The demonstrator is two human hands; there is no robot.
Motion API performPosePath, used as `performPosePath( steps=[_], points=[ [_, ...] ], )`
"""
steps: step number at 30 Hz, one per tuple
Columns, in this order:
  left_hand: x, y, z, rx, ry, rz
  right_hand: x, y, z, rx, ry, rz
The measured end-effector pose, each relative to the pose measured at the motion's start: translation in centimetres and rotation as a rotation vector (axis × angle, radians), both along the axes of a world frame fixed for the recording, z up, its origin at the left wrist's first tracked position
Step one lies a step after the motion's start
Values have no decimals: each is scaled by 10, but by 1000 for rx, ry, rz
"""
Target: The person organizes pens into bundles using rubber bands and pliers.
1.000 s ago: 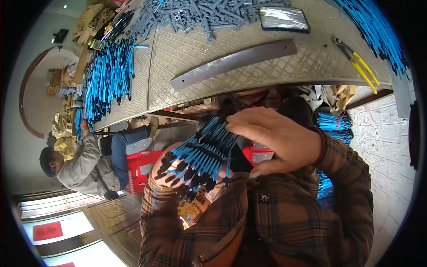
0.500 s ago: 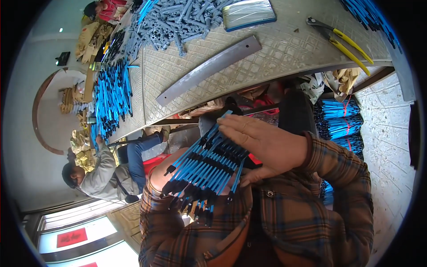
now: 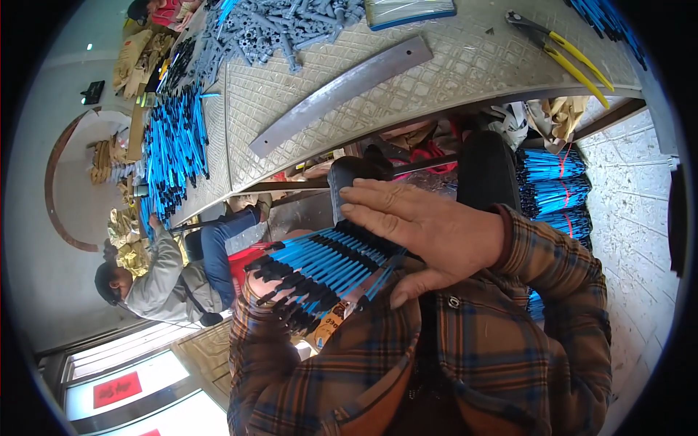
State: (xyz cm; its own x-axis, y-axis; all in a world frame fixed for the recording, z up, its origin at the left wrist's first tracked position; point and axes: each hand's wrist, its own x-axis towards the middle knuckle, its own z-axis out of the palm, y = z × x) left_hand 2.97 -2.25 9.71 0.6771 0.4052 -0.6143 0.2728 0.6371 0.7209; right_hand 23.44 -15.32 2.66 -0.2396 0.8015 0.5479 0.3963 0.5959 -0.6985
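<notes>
A bundle of thin blue rods with black ends [image 3: 320, 263] lies fanned out in front of my chest. It rests in my left hand [image 3: 259, 285], which shows only in part beneath the rods; its fingers are hidden. My right hand [image 3: 429, 231] is held flat at the bundle's right end, its long fingers straight and close together, the thumb apart and pointing down. The palm faces the rod ends and seems to touch them. Nothing is gripped in that hand.
On the table [image 3: 334, 127] lie a curved metal strip [image 3: 342, 94], yellow-handled cutters [image 3: 563, 54], a heap of grey plastic parts [image 3: 280, 29] and a tray [image 3: 408, 13]. More blue rods [image 3: 174, 149] are piled left, near a seated person [image 3: 171, 269]. Tied bundles [image 3: 556, 192] stand at right.
The rod bundle has turned, and its left ends have risen and lie more evenly. My right hand has shifted slightly left, staying flat beside the rods. The whole view has shifted slightly.
</notes>
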Motion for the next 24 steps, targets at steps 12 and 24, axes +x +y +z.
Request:
performPosePath(
  steps=[12,24],
  points=[
    [-77,24,-30,125,10,-362,-75,72,-1,-117,108,265],
    [-107,115,-46,-1387,548,-208,-97,155,-15,-435,329,572]
  ],
)
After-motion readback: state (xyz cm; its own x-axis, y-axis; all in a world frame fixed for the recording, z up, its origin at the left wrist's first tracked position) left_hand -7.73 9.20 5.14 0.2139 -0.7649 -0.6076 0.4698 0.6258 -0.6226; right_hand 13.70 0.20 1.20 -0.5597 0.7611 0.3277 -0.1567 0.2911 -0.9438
